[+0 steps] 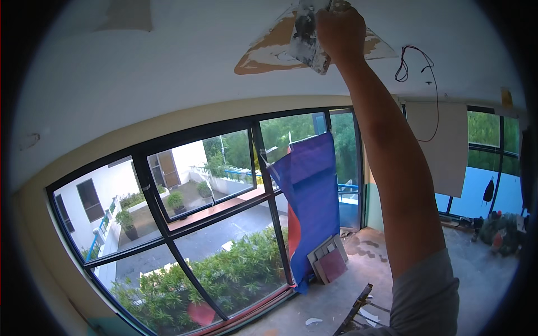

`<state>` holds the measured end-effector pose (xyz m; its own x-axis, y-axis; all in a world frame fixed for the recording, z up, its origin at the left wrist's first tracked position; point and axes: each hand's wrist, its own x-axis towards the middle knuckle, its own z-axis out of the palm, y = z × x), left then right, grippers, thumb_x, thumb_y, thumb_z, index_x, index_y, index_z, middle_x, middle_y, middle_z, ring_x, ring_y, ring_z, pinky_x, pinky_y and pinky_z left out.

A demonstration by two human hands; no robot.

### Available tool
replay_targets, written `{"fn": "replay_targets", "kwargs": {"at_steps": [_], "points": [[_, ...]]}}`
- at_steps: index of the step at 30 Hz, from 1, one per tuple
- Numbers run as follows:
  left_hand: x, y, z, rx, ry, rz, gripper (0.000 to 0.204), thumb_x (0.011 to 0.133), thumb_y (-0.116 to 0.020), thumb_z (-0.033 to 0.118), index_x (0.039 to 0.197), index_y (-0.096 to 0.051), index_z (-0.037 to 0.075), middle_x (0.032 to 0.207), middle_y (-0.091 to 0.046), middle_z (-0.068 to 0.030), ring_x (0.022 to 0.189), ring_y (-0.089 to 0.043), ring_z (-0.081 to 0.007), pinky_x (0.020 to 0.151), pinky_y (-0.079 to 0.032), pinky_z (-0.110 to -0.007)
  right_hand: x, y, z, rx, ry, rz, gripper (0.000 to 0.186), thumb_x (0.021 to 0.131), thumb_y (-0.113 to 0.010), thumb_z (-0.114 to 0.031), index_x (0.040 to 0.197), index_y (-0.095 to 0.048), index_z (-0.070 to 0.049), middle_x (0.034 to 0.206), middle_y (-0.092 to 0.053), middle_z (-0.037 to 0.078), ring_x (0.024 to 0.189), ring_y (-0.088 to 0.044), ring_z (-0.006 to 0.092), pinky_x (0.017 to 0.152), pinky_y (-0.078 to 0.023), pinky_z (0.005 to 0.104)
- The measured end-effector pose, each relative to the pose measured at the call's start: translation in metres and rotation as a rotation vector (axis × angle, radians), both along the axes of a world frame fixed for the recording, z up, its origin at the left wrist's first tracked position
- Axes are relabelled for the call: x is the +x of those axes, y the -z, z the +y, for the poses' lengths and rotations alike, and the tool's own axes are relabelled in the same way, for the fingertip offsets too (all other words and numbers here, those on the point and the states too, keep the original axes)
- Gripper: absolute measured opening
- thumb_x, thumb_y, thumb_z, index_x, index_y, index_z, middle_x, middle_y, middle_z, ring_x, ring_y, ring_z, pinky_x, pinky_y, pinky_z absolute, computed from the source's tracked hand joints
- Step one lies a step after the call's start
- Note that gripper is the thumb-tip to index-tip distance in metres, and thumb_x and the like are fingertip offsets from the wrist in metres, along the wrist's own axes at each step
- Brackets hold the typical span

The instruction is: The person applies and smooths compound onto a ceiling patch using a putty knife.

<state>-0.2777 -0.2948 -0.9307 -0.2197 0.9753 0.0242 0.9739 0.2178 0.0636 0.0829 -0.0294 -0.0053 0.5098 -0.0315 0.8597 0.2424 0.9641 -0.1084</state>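
My right hand [343, 32] is raised overhead at the end of a stretched arm in a grey sleeve. Its fingers are wrapped around the grip of a plastering trowel [305, 35], whose flat metal blade is smeared with white and dark filler. The blade is up against a tan patch [252, 60] on the white ceiling [185, 61], partly coated with white filler. The hand and blade hide part of that patch. My left hand is out of view.
Thin wires [431, 70] dangle from the ceiling. Black-framed windows [162, 241] fill the wall ahead. A blue cloth [311, 179] hangs there, above leaning boards [330, 262]. Below me is a dark metal frame [356, 308]. Piled items [501, 232] lie at the far right.
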Motion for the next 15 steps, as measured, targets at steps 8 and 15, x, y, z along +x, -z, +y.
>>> {"fn": "replay_targets", "kwargs": {"at_steps": [8, 15], "points": [[-0.005, -0.008, 0.004, -0.015, -0.044, -0.113, 0.052, 0.095, -0.046, 0.041, 0.133, -0.044, 0.007, 0.138, -0.041, -0.0182, 0.126, -0.037, -0.0279, 0.108, -0.029, -0.041, 0.017, -0.001, 0.009, -0.025, 0.053, -0.031, 0.039, 0.073, -0.058, -0.03, 0.086, -0.062, 0.007, 0.08, -0.065, 0.026, 0.078, -0.065, 0.0408, 0.077, -0.051, 0.0432], [-0.01, -0.018, 0.008, -0.031, -0.094, -0.217, 0.051, 0.094, -0.048, 0.042, 0.131, -0.045, 0.007, 0.135, -0.043, -0.0184, 0.122, -0.039, -0.0279, 0.106, -0.031, -0.042, 0.0, 0.03, -0.003, 0.003, 0.036, 0.013, 0.033, 0.075, -0.056, -0.021, 0.087, -0.061, 0.009, 0.084, -0.064, 0.028, 0.083, -0.063, 0.0424, 0.08, -0.049, 0.0439]]}}
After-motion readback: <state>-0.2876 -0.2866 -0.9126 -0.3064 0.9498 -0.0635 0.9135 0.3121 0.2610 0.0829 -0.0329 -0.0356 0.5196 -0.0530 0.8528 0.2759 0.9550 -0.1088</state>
